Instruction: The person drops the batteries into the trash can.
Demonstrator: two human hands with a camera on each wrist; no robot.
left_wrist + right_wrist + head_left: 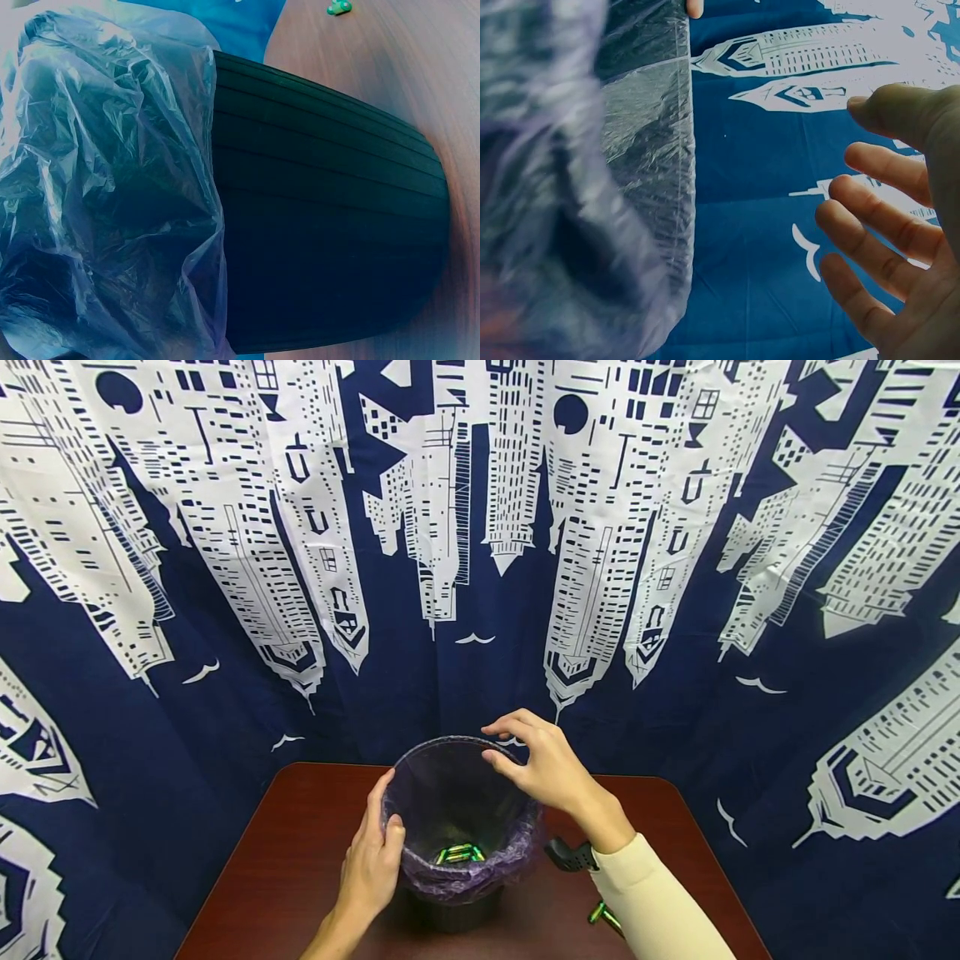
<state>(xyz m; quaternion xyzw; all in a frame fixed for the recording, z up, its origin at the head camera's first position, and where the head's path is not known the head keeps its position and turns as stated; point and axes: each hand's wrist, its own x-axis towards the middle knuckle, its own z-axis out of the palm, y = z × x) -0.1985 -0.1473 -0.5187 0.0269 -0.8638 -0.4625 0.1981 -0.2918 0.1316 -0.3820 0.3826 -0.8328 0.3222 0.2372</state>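
Observation:
A black ribbed trash bin [322,202] stands on the table, lined with a thin purplish plastic bag [468,881] folded down over its rim. Several small shiny green-and-gold cylinders [459,853], which look like batteries, lie inside at the bottom. My left hand [371,860] holds the bin at its left rim, thumb over the edge and fingers along the outer side. At the far right of the rim, my right hand [547,764] hovers with spread, slightly bent fingers [881,232] and holds nothing. The right wrist view shows a gap between those fingers and the bag's edge.
Two green cylinders [606,917] lie on the reddish-brown table [300,827], right of the bin beside my right sleeve. A dark blue curtain [450,693] printed with white buildings hangs behind the table. A black strap device [572,855] sits on my right wrist.

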